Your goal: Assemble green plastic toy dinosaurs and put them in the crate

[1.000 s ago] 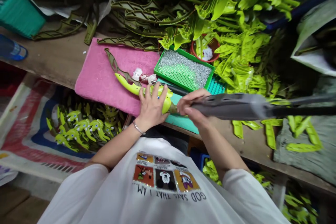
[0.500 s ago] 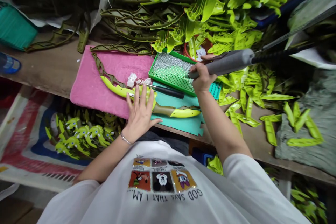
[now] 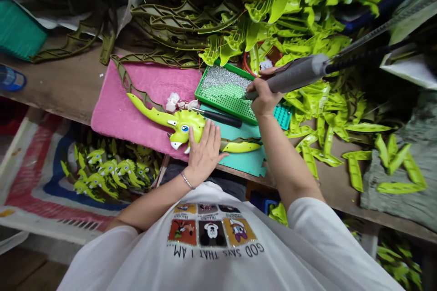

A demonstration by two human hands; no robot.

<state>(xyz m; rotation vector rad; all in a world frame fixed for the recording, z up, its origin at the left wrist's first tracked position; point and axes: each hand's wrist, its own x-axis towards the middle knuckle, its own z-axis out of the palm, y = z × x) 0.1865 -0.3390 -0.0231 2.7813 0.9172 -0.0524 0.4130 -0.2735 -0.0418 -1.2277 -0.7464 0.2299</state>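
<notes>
Figure of lime-green plastic (image 3: 187, 122), dragon-shaped, lies on a pink towel (image 3: 116, 111) on the wooden counter (image 3: 58, 72). It has a blue eye, a long tail pointing far left, and small dark dots along its back. We note the left hand (image 3: 205, 152) flat on its near end, fingers (image 3: 209, 129) extended and slightly spread, pressing without gripping.

The right forearm reaches across to the far right, wrist bent down. The right hand (image 3: 264, 97) is closed around a grey pen tool (image 3: 293, 75), whose cable runs away to the far right. We see the tool's tip at the near-right part of the silver beads (image 3: 228, 84) spread in a green tray (image 3: 227, 110). From this pose, we read the work in hand as being at the tray, not yet on the figure.

Between the figure and the tray lie a black-handled tool (image 3: 221, 118) and a white tissue (image 3: 172, 102). A lime-green part (image 3: 241, 147) rests on a teal mat (image 3: 246, 163) to the right of the left hand. An olive-green part (image 3: 136, 82) lies along the towel's far edge. Heaped lime-green parts (image 3: 273, 11) fill the far side of the counter, and more finished figures (image 3: 105, 168) lie below its near-left edge.
</notes>
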